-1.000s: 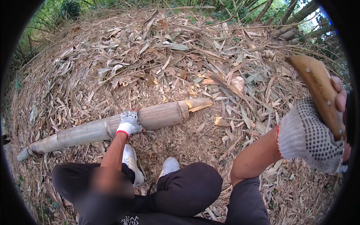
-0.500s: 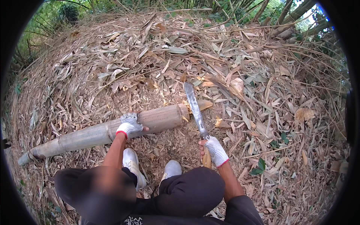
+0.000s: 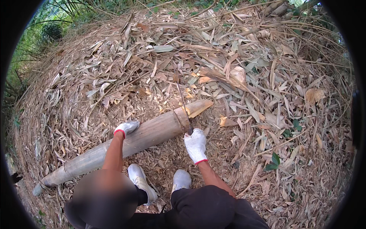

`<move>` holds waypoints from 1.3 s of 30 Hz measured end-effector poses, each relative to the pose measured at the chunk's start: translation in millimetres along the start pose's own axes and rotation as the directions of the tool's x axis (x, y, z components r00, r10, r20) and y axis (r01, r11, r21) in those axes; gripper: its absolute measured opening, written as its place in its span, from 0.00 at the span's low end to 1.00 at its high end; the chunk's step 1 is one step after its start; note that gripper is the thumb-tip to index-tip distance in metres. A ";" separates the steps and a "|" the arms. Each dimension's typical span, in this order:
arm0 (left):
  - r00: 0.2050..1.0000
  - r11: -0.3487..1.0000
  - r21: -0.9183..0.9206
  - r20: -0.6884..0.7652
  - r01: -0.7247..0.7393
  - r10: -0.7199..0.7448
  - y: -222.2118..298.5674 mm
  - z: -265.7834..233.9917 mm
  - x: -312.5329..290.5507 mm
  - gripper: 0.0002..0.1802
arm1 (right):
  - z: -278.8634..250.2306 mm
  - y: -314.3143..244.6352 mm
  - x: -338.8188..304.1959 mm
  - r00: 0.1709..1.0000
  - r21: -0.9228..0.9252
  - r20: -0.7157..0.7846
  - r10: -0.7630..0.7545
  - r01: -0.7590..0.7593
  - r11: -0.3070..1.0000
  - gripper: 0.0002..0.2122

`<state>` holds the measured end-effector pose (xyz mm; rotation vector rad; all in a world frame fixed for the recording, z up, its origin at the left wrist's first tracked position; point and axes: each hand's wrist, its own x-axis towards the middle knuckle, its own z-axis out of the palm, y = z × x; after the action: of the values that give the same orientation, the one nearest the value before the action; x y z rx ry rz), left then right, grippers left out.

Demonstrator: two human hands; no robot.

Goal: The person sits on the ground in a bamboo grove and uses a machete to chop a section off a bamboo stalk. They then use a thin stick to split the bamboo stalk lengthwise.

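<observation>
A thick bamboo pole (image 3: 154, 130) lies aslant on the ground, its far right end cut to a pale, pointed tongue (image 3: 200, 107). My left hand (image 3: 127, 128), in a white knit glove with a red cuff, curls over the far side of the pole near its middle. In a matching glove, my right hand (image 3: 196, 145) is closed round the handle of a machete, the handle mostly hidden by the fingers. The thin machete blade (image 3: 182, 98) shows nearly edge-on and crosses the pole at the ring beside the cut end.
Dry bamboo leaves (image 3: 160, 49) and shavings cover the ground. A split piece of bamboo (image 3: 223, 77) lies beyond the cut end, with a pale chip (image 3: 227, 121) to the right. My white shoes (image 3: 142, 182) stand close on the near side of the pole. Green growth edges the far side.
My right hand has moved left and away from me, turning the machete blade edge-on against the pole's end. The pole appears more steeply slanted. My left hand has shifted slightly left on it.
</observation>
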<state>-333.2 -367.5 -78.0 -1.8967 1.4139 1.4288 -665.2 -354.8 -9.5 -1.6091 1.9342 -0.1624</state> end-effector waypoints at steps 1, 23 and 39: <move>0.999 0.999 -0.014 0.029 0.038 -0.037 -0.9 -1.8 1.8 0.34 | 4.9 -1.5 -7.5 0.999 0.017 0.032 0.024 -0.024 1.000 0.13; 0.984 0.993 0.093 0.156 0.067 -0.082 -15.1 0.0 1.5 0.34 | 38.8 -10.1 -14.1 0.975 0.100 0.191 -0.112 0.095 0.991 0.19; 0.839 0.978 0.037 -0.521 0.205 -0.156 29.3 22.7 -69.8 0.42 | 12.1 -15.5 11.3 0.939 0.238 0.330 -0.095 0.015 0.971 0.18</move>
<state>-368.5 -328.6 -18.9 -2.3912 1.4315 0.7743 -646.6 -365.8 -16.4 -1.4304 1.5457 -0.1192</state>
